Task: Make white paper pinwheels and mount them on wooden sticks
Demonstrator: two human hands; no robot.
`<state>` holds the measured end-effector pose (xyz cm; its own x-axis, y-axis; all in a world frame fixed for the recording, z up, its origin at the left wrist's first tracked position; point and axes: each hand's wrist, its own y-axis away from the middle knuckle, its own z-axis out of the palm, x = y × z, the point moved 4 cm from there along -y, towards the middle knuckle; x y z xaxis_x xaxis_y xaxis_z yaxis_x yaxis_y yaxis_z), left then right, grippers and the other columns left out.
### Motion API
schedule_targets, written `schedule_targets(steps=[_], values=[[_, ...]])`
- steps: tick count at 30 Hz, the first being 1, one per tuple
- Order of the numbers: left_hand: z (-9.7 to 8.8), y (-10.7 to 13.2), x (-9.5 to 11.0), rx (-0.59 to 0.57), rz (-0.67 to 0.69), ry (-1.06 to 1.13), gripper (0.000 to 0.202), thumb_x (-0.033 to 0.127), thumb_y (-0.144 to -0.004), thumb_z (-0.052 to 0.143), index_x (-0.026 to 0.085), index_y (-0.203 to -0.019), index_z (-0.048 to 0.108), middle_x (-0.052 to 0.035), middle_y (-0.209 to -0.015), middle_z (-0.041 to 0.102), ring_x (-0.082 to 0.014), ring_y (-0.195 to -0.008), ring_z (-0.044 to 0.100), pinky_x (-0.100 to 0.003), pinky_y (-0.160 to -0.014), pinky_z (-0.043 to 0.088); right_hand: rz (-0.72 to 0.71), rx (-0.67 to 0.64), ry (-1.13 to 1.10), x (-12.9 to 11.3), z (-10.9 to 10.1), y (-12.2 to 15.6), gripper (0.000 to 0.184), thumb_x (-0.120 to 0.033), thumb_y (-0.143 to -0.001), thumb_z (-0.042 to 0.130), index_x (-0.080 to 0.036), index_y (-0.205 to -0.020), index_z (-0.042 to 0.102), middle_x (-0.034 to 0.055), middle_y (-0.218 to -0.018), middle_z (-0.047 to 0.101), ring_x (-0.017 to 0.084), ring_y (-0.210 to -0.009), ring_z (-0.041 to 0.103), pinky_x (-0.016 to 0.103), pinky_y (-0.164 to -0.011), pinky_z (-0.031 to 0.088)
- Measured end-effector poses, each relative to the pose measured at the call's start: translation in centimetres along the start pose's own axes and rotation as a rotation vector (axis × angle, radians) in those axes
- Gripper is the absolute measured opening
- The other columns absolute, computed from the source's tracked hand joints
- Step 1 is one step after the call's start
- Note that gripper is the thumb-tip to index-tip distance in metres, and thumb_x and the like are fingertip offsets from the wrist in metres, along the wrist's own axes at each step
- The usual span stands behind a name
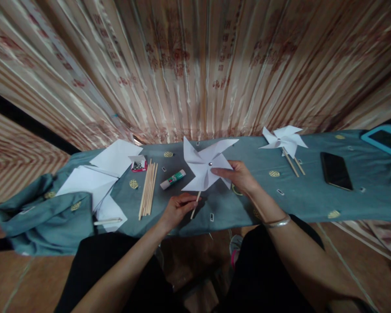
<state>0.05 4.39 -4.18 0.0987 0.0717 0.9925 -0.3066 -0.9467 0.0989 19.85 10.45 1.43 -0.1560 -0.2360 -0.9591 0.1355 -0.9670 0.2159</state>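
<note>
A white paper pinwheel (204,163) with a metal pin at its centre stands on a thin wooden stick (195,205) over the teal-covered table (313,195). My left hand (177,208) is closed round the stick near its lower end. My right hand (237,176) pinches the pinwheel's right blade between thumb and fingers. A silver bangle sits on my right wrist.
Left of the hands lie a glue stick (172,179), a bundle of wooden sticks (148,188), a small box of pins (138,164) and white paper sheets (94,178). A finished pinwheel (284,140), a black phone (335,170) and a blue-cased tablet (386,139) lie to the right. A curtain hangs behind.
</note>
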Motion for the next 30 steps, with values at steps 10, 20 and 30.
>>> schedule_targets(steps=[10, 20, 30], values=[[-0.4, 0.0, 0.2, 0.064, -0.022, 0.037, 0.026, 0.038, -0.07, 0.073, 0.02, -0.089, 0.078, -0.0049, -0.078, 0.069, -0.0159, -0.072, 0.059, -0.027, -0.068, 0.045, -0.003, -0.094, -0.042, 0.3, 0.7, 0.3, 0.03, -0.042, -0.059, 0.084, -0.02, -0.079, 0.076, -0.0001, -0.077, 0.074, 0.012, -0.064, 0.061, 0.024, -0.063, 0.048], [-1.1, -0.3, 0.0, 0.158, -0.035, 0.073, 0.027, 0.036, -0.069, 0.074, 0.02, -0.09, 0.078, -0.0044, -0.079, 0.071, -0.0161, -0.073, 0.059, -0.027, -0.069, 0.045, -0.007, -0.074, 0.147, 0.2, 0.1, 0.5, 0.033, -0.049, -0.058, 0.082, -0.019, -0.066, 0.071, -0.0021, -0.057, 0.065, 0.01, -0.052, 0.055, 0.022, -0.052, 0.041], [-1.1, -0.3, 0.0, 0.161, -0.02, 0.081, 0.025, 0.036, -0.07, 0.075, 0.02, -0.088, 0.078, -0.0038, -0.078, 0.069, -0.0166, -0.076, 0.059, -0.029, -0.072, 0.045, 0.061, -0.167, 0.107, 1.2, 1.8, 1.1, 0.034, -0.048, -0.061, 0.08, -0.016, -0.068, 0.073, 0.003, -0.066, 0.073, 0.01, -0.057, 0.063, 0.021, -0.054, 0.043]])
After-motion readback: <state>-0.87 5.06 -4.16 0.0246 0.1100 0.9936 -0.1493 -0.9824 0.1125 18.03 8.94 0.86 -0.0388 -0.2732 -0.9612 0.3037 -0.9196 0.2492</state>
